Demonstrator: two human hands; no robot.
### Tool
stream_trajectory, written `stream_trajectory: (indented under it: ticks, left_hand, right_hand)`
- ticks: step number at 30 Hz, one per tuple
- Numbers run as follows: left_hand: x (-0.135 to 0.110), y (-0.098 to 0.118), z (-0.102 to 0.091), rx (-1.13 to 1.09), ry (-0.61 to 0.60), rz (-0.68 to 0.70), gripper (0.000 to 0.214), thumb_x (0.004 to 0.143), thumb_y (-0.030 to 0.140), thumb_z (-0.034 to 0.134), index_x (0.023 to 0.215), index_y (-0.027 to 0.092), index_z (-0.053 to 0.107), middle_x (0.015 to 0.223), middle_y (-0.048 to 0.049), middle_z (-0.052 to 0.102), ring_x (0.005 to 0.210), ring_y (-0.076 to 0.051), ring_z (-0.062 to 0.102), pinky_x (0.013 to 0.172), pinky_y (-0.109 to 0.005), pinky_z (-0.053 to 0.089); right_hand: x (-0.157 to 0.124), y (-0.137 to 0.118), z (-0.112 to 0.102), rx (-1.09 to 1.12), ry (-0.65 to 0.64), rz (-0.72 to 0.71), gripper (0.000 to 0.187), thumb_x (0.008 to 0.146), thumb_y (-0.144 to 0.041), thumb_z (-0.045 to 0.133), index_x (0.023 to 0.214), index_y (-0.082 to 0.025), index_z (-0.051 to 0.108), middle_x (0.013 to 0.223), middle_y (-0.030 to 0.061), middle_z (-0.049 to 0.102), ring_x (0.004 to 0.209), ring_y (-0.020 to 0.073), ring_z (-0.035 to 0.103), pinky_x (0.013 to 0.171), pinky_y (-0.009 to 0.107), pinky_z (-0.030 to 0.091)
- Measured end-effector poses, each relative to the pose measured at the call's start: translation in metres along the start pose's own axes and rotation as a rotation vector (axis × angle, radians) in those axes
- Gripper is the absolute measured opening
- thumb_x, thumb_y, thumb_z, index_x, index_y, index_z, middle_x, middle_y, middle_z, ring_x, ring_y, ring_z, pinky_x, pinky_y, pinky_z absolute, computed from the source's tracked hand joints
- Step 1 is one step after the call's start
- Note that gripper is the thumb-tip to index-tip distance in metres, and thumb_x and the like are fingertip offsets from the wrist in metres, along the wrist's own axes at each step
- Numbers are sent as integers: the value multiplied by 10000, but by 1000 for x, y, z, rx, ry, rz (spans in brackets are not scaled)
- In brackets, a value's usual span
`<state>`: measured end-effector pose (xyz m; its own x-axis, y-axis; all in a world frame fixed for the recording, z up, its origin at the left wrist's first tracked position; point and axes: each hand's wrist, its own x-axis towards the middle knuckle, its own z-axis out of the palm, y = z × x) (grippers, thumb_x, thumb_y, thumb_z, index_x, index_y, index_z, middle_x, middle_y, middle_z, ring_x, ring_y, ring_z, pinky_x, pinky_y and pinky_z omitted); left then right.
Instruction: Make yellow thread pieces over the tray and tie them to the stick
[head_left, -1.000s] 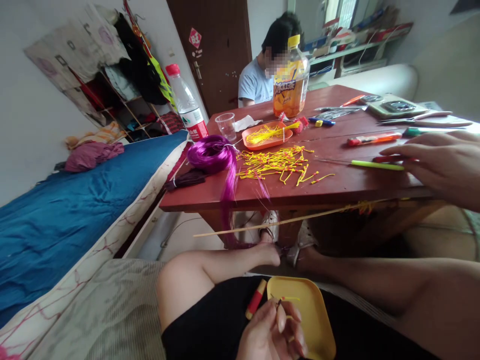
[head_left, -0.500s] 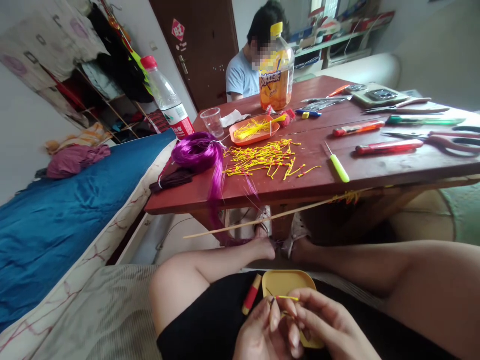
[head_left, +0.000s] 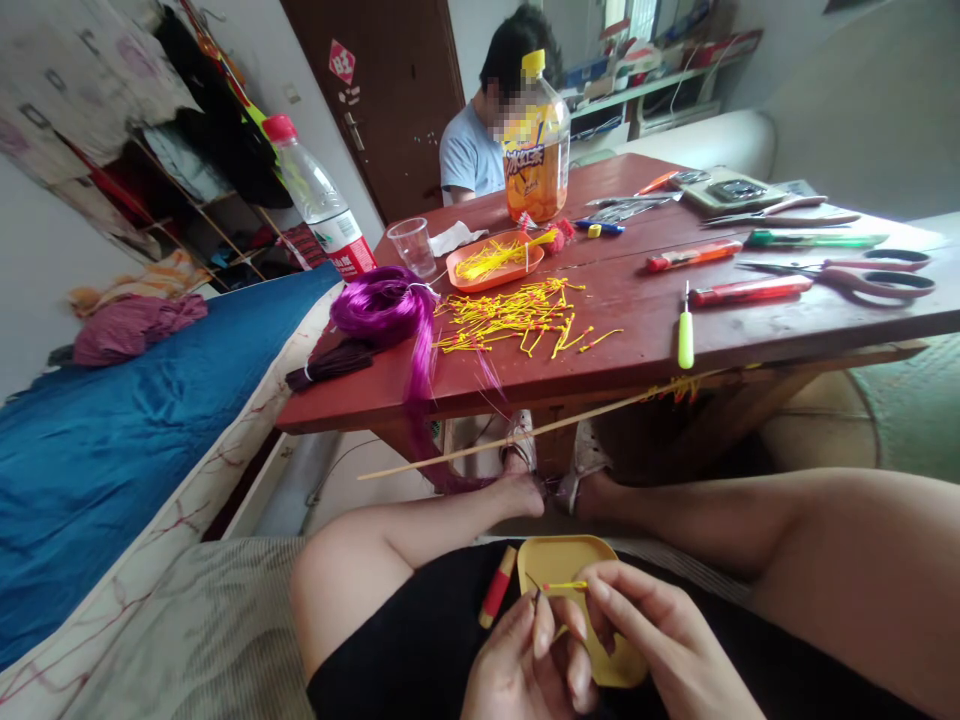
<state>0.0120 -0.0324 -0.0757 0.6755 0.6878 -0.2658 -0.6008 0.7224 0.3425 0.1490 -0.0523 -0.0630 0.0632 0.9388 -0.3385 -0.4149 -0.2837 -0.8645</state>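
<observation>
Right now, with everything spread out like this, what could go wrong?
1. The thin yellow cord in the right hand is tiny and could slip.
2. The shallow, rounded yellow tray rests on the black-clothed lap; a shifting leg might tip it.
3. The slim lime-handled tool lies near the red wooden table's front edge; a knock might drop it.

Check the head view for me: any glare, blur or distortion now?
Head view: pale glare on the tabletop, right end; head view, left: red-capped bottle leans, likely lens distortion; head view, low: yellow cord visible, fine detail soft.
</observation>
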Motion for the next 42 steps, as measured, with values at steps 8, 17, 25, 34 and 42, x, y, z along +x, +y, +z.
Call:
stream_trajectory:
  ticks: [8,17,25,34,42]
  left_hand:
    - [6,2,-7,102,18,-28,281,815,305,598,599,126,597,790,-39,646,497,-79,559,490,-195,377]
    - [7,9,-1,417,231,-165,489,703,592,599,808,115,625,634,-55,663,375,-60,524,353,-142,281]
    - [14,13,22,473,310,-138,333,617,410,736,601,132,553,482,-2,608,291,-32,433,303,-142,211]
    - [14,12,27,241,420,-273,276,532,333,774,557,130,589,449,19,568,327,-48,449,322,-152,233]
    - [12,9,27,216,378,-285,247,573,310,736,552,107,597,458,7,553,341,-48,454,327,-150,252]
  right_hand:
    - [7,-14,-4,-103,35,-18,502,661,-639,600,624,-143,531,538,-49,390,508,84,320,474,197,295]
    - [4,-12,-9,-487,-107,-205,354,862,-465,437,677,-174,518,621,-2,518,596,133,469,576,219,391]
    - [3,-15,-8,-494,-83,-242,345,849,-457,466,711,-168,595,652,35,607,615,159,546,578,219,445]
    - [2,-19,-8,-339,-53,-204,293,770,-454,585,804,-169,643,718,52,668,683,183,619,650,236,490]
    - [4,-17,-5,-259,-75,-143,357,757,-503,584,711,-149,609,625,24,598,599,153,545,570,238,438]
